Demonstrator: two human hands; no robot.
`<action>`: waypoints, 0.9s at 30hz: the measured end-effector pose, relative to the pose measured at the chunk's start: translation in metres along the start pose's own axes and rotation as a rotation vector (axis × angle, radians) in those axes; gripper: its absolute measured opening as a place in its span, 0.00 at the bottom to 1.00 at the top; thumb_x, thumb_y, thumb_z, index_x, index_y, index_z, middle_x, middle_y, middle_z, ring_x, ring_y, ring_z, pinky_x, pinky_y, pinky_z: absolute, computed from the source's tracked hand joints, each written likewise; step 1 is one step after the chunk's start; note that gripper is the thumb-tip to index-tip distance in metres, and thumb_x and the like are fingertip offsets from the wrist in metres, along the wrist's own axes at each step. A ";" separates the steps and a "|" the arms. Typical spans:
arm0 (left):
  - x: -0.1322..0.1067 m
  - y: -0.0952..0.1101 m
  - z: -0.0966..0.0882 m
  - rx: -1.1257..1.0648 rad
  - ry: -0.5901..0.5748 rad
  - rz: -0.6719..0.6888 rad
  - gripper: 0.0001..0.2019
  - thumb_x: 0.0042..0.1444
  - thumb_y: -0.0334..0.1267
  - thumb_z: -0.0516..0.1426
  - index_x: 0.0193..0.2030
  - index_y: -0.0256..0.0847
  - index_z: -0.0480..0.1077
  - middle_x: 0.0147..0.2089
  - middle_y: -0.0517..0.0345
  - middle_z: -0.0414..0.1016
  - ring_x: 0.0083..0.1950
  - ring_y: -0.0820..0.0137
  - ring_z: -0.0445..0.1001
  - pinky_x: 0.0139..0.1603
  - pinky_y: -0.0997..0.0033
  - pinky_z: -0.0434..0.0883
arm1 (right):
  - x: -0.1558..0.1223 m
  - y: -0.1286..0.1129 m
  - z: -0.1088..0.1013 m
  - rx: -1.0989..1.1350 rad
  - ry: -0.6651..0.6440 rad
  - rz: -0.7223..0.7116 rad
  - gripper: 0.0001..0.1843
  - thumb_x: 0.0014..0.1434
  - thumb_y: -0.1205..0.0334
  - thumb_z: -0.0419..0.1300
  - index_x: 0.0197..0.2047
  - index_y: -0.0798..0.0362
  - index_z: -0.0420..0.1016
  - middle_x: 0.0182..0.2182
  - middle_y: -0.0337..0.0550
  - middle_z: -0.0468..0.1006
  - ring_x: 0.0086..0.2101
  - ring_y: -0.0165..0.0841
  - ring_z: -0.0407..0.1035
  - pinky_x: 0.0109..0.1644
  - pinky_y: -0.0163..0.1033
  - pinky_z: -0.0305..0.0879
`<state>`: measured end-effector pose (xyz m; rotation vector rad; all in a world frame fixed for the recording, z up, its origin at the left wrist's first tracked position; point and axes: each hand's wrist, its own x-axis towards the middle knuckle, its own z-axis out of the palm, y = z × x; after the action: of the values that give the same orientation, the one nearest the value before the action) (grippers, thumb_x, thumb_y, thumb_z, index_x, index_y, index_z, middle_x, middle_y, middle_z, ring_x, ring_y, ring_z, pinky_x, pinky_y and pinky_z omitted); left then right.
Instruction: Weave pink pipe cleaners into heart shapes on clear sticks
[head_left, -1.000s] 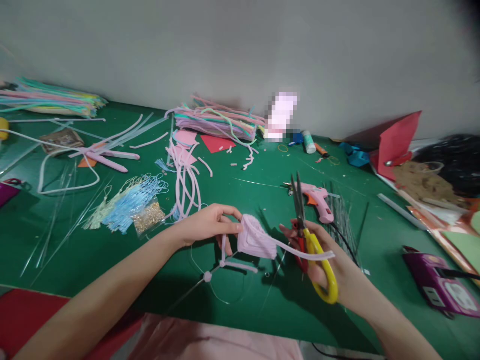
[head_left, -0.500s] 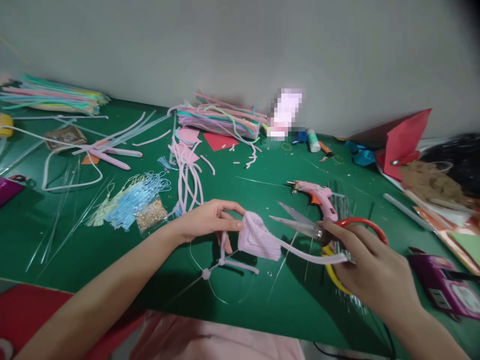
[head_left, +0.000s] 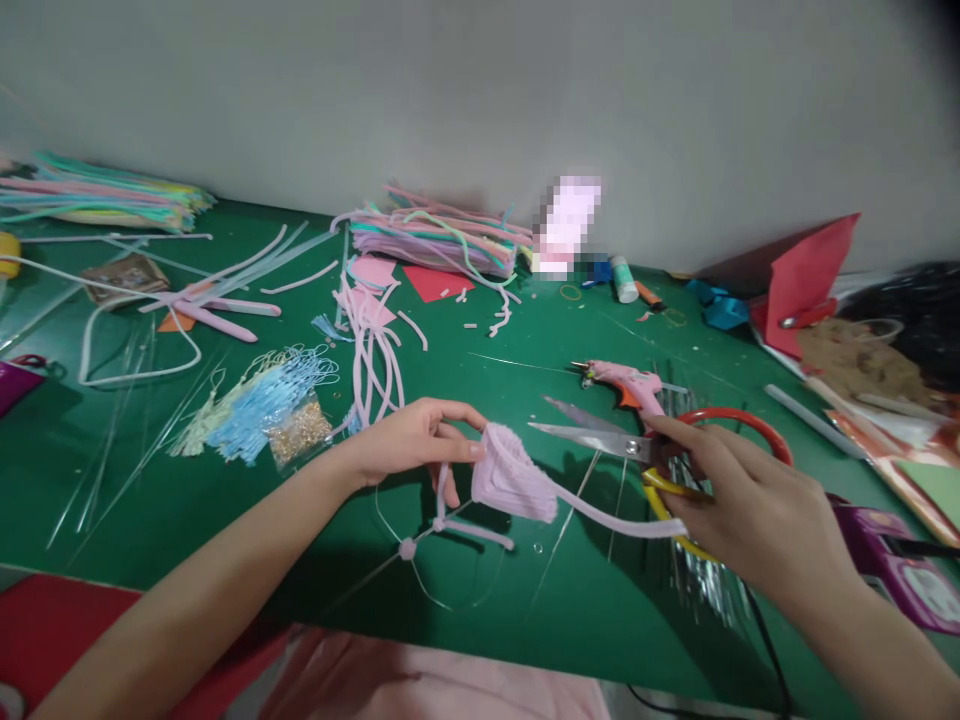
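Observation:
My left hand (head_left: 409, 440) pinches a pale pink pipe-cleaner piece (head_left: 510, 482), a wound flat shape with a long loose tail trailing right. A thin stem with a small pink bead (head_left: 409, 548) hangs below it. My right hand (head_left: 750, 505) grips scissors (head_left: 600, 440) with one red and one yellow handle loop. Their blades are slightly apart and point left, just above the pink tail. The tail's end lies against my right fingers.
A green mat (head_left: 525, 620) covers the table. A pink glue gun (head_left: 626, 382) lies behind the scissors. Pipe-cleaner bundles (head_left: 435, 240) sit by the wall, blue tassels (head_left: 262, 400) at left, a purple device (head_left: 892, 560) and red paper (head_left: 810, 270) at right.
My right hand has turned the scissors from blades-up to blades pointing left and brought them near the pink tail. The left hand has kept its hold, barely moving.

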<state>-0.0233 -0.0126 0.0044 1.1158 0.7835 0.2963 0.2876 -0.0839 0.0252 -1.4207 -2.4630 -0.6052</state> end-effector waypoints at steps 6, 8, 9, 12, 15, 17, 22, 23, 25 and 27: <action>0.002 -0.002 0.002 0.000 -0.020 -0.011 0.18 0.52 0.43 0.63 0.47 0.38 0.68 0.27 0.61 0.76 0.20 0.73 0.75 0.22 0.76 0.67 | 0.012 -0.012 0.002 0.077 -0.031 -0.104 0.19 0.58 0.70 0.50 0.54 0.55 0.65 0.35 0.48 0.79 0.32 0.38 0.76 0.31 0.38 0.68; 0.002 -0.003 0.003 0.002 -0.023 0.000 0.18 0.53 0.43 0.63 0.47 0.38 0.68 0.26 0.61 0.76 0.20 0.73 0.75 0.21 0.77 0.66 | 0.016 -0.015 0.005 0.080 -0.014 -0.101 0.18 0.59 0.69 0.50 0.52 0.56 0.66 0.34 0.47 0.79 0.32 0.38 0.76 0.30 0.37 0.67; 0.002 -0.004 0.003 0.003 -0.028 0.004 0.18 0.53 0.44 0.63 0.47 0.38 0.68 0.26 0.61 0.76 0.20 0.73 0.75 0.21 0.77 0.66 | 0.018 -0.016 0.007 0.079 -0.015 -0.103 0.18 0.58 0.70 0.51 0.52 0.56 0.66 0.34 0.47 0.79 0.32 0.37 0.75 0.30 0.37 0.67; 0.002 -0.005 0.003 0.011 -0.031 0.012 0.19 0.53 0.44 0.63 0.48 0.37 0.68 0.26 0.60 0.76 0.20 0.72 0.75 0.22 0.77 0.67 | 0.020 -0.017 0.011 0.072 -0.028 -0.118 0.18 0.58 0.69 0.52 0.52 0.56 0.67 0.34 0.45 0.79 0.31 0.37 0.75 0.31 0.37 0.67; 0.002 -0.005 0.002 0.009 -0.017 0.017 0.18 0.53 0.44 0.63 0.47 0.38 0.68 0.25 0.61 0.76 0.20 0.72 0.75 0.22 0.78 0.67 | 0.020 -0.012 0.008 0.066 -0.031 -0.111 0.19 0.57 0.69 0.52 0.53 0.55 0.67 0.35 0.46 0.79 0.34 0.38 0.75 0.33 0.39 0.67; 0.002 -0.005 0.002 0.001 -0.013 0.014 0.17 0.53 0.43 0.63 0.46 0.38 0.68 0.25 0.61 0.76 0.20 0.73 0.75 0.21 0.78 0.67 | 0.019 -0.008 0.004 0.045 -0.029 -0.104 0.19 0.57 0.69 0.52 0.52 0.55 0.68 0.36 0.47 0.80 0.35 0.40 0.75 0.33 0.39 0.68; 0.002 -0.003 0.003 -0.007 -0.011 0.001 0.16 0.52 0.42 0.63 0.46 0.38 0.68 0.26 0.61 0.77 0.20 0.73 0.75 0.21 0.78 0.66 | 0.017 -0.006 -0.001 0.038 -0.018 -0.141 0.19 0.57 0.70 0.52 0.52 0.57 0.68 0.34 0.48 0.79 0.34 0.40 0.75 0.33 0.40 0.68; 0.002 -0.004 0.004 -0.007 -0.015 0.001 0.17 0.52 0.42 0.63 0.46 0.38 0.68 0.27 0.60 0.77 0.20 0.73 0.75 0.21 0.78 0.66 | 0.017 -0.007 0.000 0.056 -0.023 -0.141 0.18 0.58 0.70 0.52 0.52 0.57 0.68 0.34 0.48 0.79 0.34 0.40 0.75 0.33 0.40 0.68; 0.003 -0.004 0.005 -0.001 -0.024 0.003 0.17 0.52 0.43 0.63 0.46 0.38 0.68 0.26 0.60 0.76 0.20 0.73 0.75 0.21 0.78 0.66 | 0.018 -0.011 0.003 0.080 -0.042 -0.136 0.18 0.58 0.69 0.51 0.52 0.57 0.68 0.35 0.47 0.79 0.33 0.39 0.75 0.33 0.39 0.67; 0.004 -0.006 0.005 0.008 -0.027 0.001 0.18 0.53 0.44 0.63 0.46 0.38 0.68 0.26 0.60 0.76 0.20 0.72 0.75 0.22 0.77 0.67 | 0.020 -0.015 0.006 0.088 -0.055 -0.128 0.18 0.59 0.68 0.52 0.52 0.56 0.68 0.35 0.46 0.79 0.33 0.38 0.75 0.32 0.39 0.67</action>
<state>-0.0184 -0.0163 -0.0013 1.1257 0.7606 0.2784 0.2646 -0.0730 0.0244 -1.2717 -2.6043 -0.4827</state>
